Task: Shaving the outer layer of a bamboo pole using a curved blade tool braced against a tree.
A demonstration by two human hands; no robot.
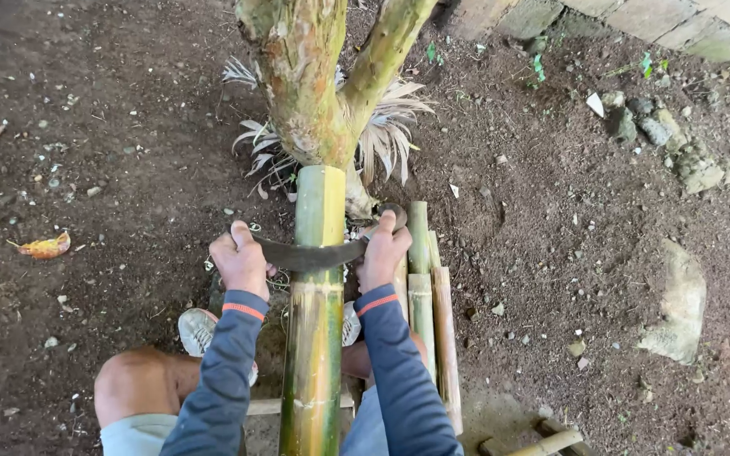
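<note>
— Two hands on one tool?
— Yes. Left hand [241, 262] fisted around one end of a dark curved metal blade [310, 254], right hand [384, 251] curled tight on the other end, near the rounded dark handle end [397, 211]. No spread fingers on either side; both wrapped fully, holding the blade.
— And the blade sits where?
— Laid crosswise over a thick green-yellow bamboo pole [314, 312], just above a pale node ring. Held at both ends, probably for even pull along the skin.
— Why so steady, that pole?
— Propped with its top end against the fork of a mottled, peeling tree trunk [302, 84], lower end running back between the knees. Looks braced that way to keep it from rolling.
— Anything beside it?
— Several thinner split bamboo pieces [428, 295] lying parallel, just to the right, touching each other. Grey-white shoe [200, 331] planted left of the pole, near the left forearm's dark blue sleeve with orange cuff stripe [242, 311].
— Ground around?
— Dark bare soil [111, 152], dried pale palm fronds [390, 135] at the trunk base, grey stones [678, 304] well apart to the right.
</note>
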